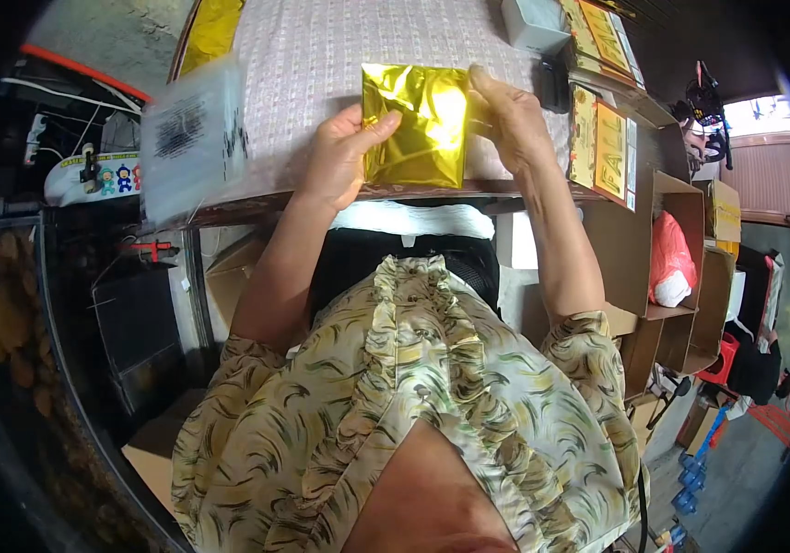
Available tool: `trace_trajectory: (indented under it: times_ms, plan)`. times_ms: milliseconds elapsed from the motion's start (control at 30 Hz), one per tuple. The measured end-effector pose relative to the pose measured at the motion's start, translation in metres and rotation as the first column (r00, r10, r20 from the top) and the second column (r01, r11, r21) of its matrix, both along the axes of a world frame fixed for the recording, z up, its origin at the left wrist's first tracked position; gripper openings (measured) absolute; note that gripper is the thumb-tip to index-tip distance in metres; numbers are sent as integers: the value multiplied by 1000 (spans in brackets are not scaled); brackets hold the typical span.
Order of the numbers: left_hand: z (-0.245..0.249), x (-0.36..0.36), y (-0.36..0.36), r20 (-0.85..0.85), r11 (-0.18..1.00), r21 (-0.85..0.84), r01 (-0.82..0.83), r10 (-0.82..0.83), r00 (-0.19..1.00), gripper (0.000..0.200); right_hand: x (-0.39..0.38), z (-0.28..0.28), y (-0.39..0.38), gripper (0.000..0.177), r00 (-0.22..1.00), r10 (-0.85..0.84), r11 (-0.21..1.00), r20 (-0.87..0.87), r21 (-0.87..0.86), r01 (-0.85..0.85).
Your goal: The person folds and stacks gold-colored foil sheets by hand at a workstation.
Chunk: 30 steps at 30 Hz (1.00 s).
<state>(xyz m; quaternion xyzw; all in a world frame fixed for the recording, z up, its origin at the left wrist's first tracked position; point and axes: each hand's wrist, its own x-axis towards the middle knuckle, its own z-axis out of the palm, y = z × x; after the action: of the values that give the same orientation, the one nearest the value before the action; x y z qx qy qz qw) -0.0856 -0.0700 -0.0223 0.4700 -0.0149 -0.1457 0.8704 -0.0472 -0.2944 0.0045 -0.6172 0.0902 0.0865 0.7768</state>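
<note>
Just above the table, a shiny gold foil packet [416,138] is held up in front of me. My left hand [341,152] pinches its left edge, thumb lying across the front and the fingers mostly behind it. At the upper right corner, my right hand [514,115] has its thumb at the edge; its other fingers are partly hidden behind the foil. Left of my hands lies a stack of clear plastic bags [187,138] with dark print, overhanging the table edge. More gold foil [210,35] sits at the far left corner of the table.
A patterned cloth covers the table [293,55]. To the right are printed cards [600,147] marked "FALL", a small black object [553,85] and an open white box [535,26]. Cardboard boxes [620,240], one with a red plastic bag [671,253], stand beside me on the right.
</note>
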Motion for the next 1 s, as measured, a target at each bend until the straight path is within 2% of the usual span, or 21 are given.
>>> trace_trajectory:
  times_ms: [67,133,200,300,333,433,467,533,567,600,633,667,700,733,767,800,833,900,933,1000]
  plan:
    - [-2,2,-2,-13,1000,-2,-23,23,1000,22,-11,3,-7,18,998,13,999,-54,-48,-16]
    - [1,7,-7,-1,997,-48,-61,61,998,20,-19,2,-14,19,983,182,969,-23,-164,-183]
    - [2,9,-12,14,998,-47,-45,46,999,20,-23,0,-18,17,985,168,974,-25,-146,-170]
    - [9,12,-27,-13,999,-33,-33,33,999,24,-24,-7,-30,15,991,133,991,-14,-27,-134]
    - [11,13,-32,-11,999,-50,-3,2,1000,26,-23,-11,-38,13,993,121,989,2,-91,-120]
    - [21,15,-50,-8,995,-31,100,-100,995,25,-30,-12,-63,13,993,106,994,46,-34,-105]
    - [29,21,-56,5,992,-37,120,-120,993,25,-34,-5,-75,13,995,100,993,26,-67,-98]
    - [40,30,-69,-87,946,-205,252,-274,958,32,-42,-3,-107,13,997,4,1000,74,-26,-2]
    - [41,44,-79,-99,960,-113,256,-267,959,36,-46,7,-123,13,992,-49,993,120,-102,61]
    - [39,60,-90,-90,957,-115,265,-275,957,36,-47,6,-148,13,978,-103,984,179,-125,126]
    - [35,77,-104,139,941,256,222,-263,955,34,-52,15,-170,12,967,-187,960,174,-176,218]
    - [34,92,-120,351,819,570,66,-315,882,34,-53,18,-194,13,938,-222,941,265,-193,277]
    - [40,105,-138,516,776,620,-118,-289,806,26,-58,29,-205,16,907,-316,934,279,-78,349]
    - [41,121,-156,521,781,614,-118,-288,804,26,-61,28,-228,22,882,-354,931,311,23,365]
    - [41,139,-175,755,648,618,-446,-330,567,20,-64,25,-252,24,869,-360,930,340,56,363]
    - [41,156,-192,866,496,468,-731,-424,266,15,-68,23,-272,26,855,-365,929,369,88,359]
    - [38,173,-208,869,500,462,-733,-421,260,15,-71,22,-282,26,852,-366,929,376,85,361]
    - [30,197,-235,837,391,250,-886,-547,-4,6,-79,22,-293,28,744,-539,842,396,288,457]
    - [25,203,-241,839,397,243,-885,-544,-13,6,-83,23,-295,28,738,-542,840,403,288,460]
    - [21,211,-250,691,265,346,-900,-721,53,20,-88,29,-294,17,722,-604,795,337,312,519]
